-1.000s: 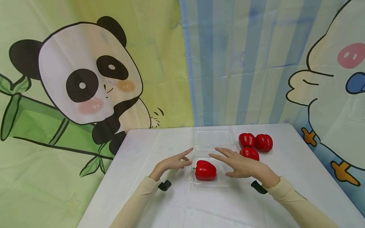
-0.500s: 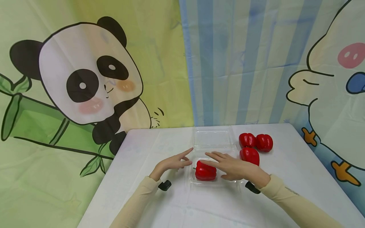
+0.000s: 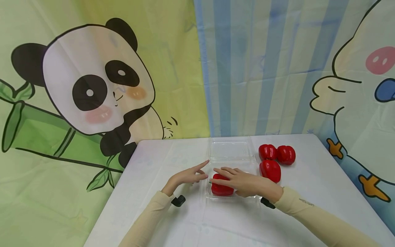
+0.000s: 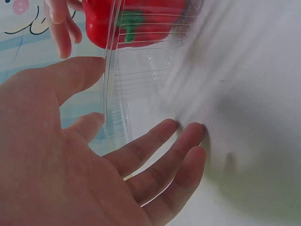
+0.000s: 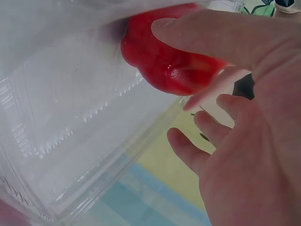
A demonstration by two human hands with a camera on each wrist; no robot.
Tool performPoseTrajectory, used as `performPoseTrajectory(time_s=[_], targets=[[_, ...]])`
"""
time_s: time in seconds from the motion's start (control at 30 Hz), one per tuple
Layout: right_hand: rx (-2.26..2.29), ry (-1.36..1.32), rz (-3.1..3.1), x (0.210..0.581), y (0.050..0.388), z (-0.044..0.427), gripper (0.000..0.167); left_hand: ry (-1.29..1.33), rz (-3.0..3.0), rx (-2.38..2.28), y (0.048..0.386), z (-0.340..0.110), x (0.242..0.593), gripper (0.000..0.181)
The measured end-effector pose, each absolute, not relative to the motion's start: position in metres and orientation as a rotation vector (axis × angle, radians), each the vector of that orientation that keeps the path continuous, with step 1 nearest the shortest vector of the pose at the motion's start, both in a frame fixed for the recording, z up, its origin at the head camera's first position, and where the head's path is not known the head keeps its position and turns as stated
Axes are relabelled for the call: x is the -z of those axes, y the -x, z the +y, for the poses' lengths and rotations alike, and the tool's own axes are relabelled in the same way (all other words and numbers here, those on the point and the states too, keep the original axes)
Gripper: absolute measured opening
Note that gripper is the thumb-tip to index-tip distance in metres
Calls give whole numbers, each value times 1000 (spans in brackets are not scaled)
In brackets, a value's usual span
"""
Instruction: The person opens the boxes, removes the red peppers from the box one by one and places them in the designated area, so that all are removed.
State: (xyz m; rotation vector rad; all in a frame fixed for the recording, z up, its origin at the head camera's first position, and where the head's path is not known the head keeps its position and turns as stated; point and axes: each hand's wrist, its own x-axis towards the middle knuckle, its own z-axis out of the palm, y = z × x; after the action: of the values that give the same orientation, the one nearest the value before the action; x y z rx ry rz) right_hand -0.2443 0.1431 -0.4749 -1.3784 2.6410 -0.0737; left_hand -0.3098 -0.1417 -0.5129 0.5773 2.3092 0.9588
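Observation:
A red bell pepper (image 3: 223,189) lies in the left part of a clear plastic clamshell box (image 3: 213,197), whose lid is folded back. My right hand (image 3: 243,181) is over the pepper with fingers spread and fairly straight. In the right wrist view its thumb overlaps the pepper (image 5: 164,66); whether it presses on it I cannot tell. My left hand (image 3: 186,176) stays at the box's left side. In the left wrist view, its thumb and index fingertips touch the box rim (image 4: 109,94), while the other fingers (image 4: 160,174) extend by the white tabletop.
Several red bell peppers (image 3: 270,171) sit clustered right of the box on the white table (image 3: 172,223). The open lid (image 3: 230,150) extends toward the back edge. Behind the table hangs a cartoon-printed curtain (image 3: 240,68).
My right hand has moved left from the box's right side until its fingers cover part of the pepper. My left hand and the box have not moved.

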Motion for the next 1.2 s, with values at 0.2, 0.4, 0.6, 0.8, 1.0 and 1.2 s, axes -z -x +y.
performPoseTrajectory(time_s=[0.2,0.4,0.6,0.8,1.0,1.2], targets=[[66,1401,2635,477,245,139,104,-566,2305,-961,310,-142,514,74],[45,1404,2633,478,247,138,102,-571,2307,-962,310,-142,514,74],[-15,1413,2643,483,248,138,101,-570,2306,-965,309,-142,513,73],[-26,1407,2656,486,249,137,98,-572,2312,-959,308,-142,512,73],[8,1378,2664,484,248,135,98,-586,2317,-955,308,-141,512,72],[25,1372,2667,484,249,135,99,-584,2318,-953,309,-142,514,73]])
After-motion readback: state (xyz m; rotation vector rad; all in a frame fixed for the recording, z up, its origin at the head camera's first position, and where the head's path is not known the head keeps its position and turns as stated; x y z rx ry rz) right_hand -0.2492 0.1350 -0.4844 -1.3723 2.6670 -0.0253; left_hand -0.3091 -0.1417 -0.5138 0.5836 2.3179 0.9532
